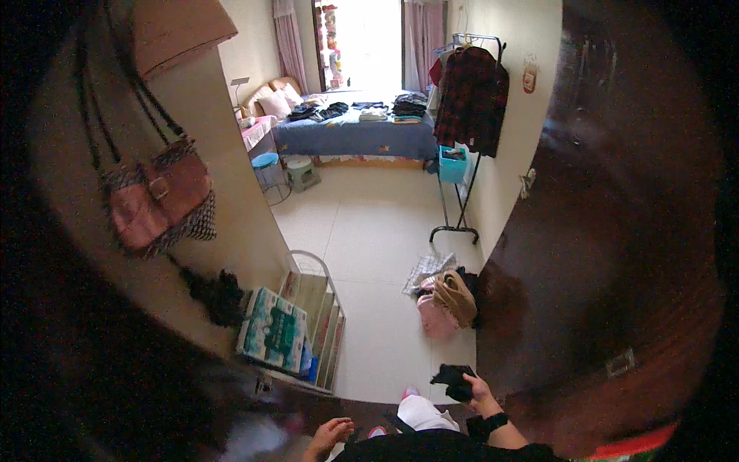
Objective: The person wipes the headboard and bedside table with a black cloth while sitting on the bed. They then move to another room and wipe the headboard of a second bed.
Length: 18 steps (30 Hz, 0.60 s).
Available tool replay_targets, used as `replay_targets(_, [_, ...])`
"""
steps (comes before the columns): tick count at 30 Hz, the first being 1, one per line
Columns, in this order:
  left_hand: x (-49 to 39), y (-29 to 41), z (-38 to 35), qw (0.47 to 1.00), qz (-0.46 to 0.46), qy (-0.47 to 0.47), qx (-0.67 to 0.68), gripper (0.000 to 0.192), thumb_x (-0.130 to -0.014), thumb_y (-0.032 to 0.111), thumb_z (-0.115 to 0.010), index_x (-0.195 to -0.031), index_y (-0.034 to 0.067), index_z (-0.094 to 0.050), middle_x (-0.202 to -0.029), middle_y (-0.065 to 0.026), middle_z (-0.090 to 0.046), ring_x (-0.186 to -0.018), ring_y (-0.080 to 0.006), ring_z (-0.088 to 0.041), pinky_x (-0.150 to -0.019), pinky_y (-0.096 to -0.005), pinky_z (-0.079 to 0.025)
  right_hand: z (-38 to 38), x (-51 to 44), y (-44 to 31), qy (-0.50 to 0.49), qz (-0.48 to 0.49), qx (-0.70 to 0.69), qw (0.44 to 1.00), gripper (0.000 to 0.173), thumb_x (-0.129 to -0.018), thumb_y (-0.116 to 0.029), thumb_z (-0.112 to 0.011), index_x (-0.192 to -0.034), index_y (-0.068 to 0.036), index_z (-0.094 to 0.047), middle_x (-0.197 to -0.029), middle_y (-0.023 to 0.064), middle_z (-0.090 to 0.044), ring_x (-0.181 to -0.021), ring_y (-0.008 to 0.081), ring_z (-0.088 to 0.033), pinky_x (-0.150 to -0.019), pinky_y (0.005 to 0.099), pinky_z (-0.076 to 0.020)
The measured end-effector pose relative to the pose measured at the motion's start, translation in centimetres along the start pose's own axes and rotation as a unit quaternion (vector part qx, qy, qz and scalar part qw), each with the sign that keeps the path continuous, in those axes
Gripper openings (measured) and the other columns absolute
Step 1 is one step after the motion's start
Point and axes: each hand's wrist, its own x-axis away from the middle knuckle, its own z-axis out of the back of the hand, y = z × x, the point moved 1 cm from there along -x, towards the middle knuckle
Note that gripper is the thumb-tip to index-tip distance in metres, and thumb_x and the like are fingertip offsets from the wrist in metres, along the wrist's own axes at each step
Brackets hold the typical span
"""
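Black cloth (453, 376), folded or bunched, hangs from my right hand (480, 395), which grips it by one end. A dark band circles my right wrist. My left hand (331, 434) hangs low near the bottom edge, fingers loosely curled, with nothing visible in it. Ahead of my right hand, a pile of clothes (447, 303) lies on the floor beside the dark door, with pink, tan and checked pieces. Farther off, a bed (352, 138) carries several folded and loose garments, among them a dark stack (409, 105).
A metal rack (329, 341) at left holds a green-and-white package (274, 329). A pink handbag (161, 199) hangs on the left wall. The dark door (554, 260) stands along my right. Beyond it is a garment rack (462, 222) with a plaid shirt (473, 98) and a turquoise bin (453, 166).
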Motion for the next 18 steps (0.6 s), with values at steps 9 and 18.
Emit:
replay_targets(9, [-15.9,17.7,-1.0,0.997,0.001,0.025,-0.072,0.041,-0.095,0.024,-0.049,-0.127,-0.001,-0.045,-0.122,-0.0102,-0.056,-0.111,-0.0185,-0.055,-0.091,-0.0305,-0.044,-5.6,-17.8,-16.2,0.018,0.051,-0.029,0.998,0.034,-0.09,-0.024,-0.048,-0.116,-0.004,-0.052,-0.098,0.0124,-0.064,-0.085,0.0288,-0.063,-0.072,0.042,-0.0546])
replay_targets(18, [-28.0,31.8,-2.1,0.995,-0.037,0.067,-0.059,0.04,-0.092,0.031,-0.052,-0.124,0.007,-0.051,-0.118,-0.0037,-0.058,-0.103,-0.0137,-0.057,-0.084,-0.029,-0.04,-25.6,-37.8,-30.8,-0.161,0.02,0.078,0.984,0.03,-0.088,-0.018,-0.054,-0.112,0.0,-0.054,-0.099,0.0136,-0.064,-0.076,0.0253,-0.065,-0.063,0.0368,-0.0555])
